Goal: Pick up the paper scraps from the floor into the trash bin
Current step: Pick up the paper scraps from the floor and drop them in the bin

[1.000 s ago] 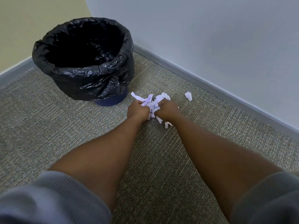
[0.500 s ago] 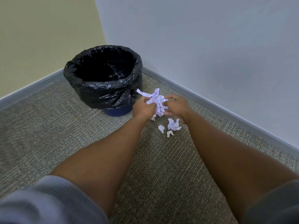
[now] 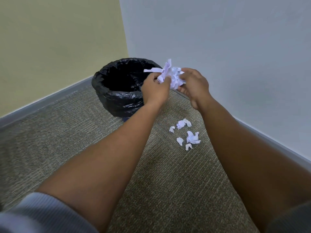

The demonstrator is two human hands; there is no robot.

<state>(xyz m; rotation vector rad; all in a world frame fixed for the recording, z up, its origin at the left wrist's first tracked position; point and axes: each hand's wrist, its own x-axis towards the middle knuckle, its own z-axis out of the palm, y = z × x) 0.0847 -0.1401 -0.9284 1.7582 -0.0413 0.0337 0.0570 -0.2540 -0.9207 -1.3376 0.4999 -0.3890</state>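
Note:
A bunch of white paper scraps (image 3: 170, 74) is pressed between my left hand (image 3: 154, 89) and my right hand (image 3: 193, 86), held in the air just right of the trash bin's rim. The trash bin (image 3: 117, 91) is round, lined with a black plastic bag, and stands in the room's corner; its inside looks dark. Several more white scraps (image 3: 186, 133) lie on the carpet below my right forearm, one crumpled piece (image 3: 193, 137) being the largest.
A grey-brown carpet (image 3: 75, 140) covers the floor. A yellow wall (image 3: 58, 39) with a grey baseboard runs on the left, a pale blue-grey wall (image 3: 235, 56) on the right; they meet behind the bin. My grey sleeves show at the bottom corners.
Both hands have lifted the bunch of scraps off the carpet and carried it up beside the bin's rim. A few scraps stayed or dropped on the floor. My view has pulled back.

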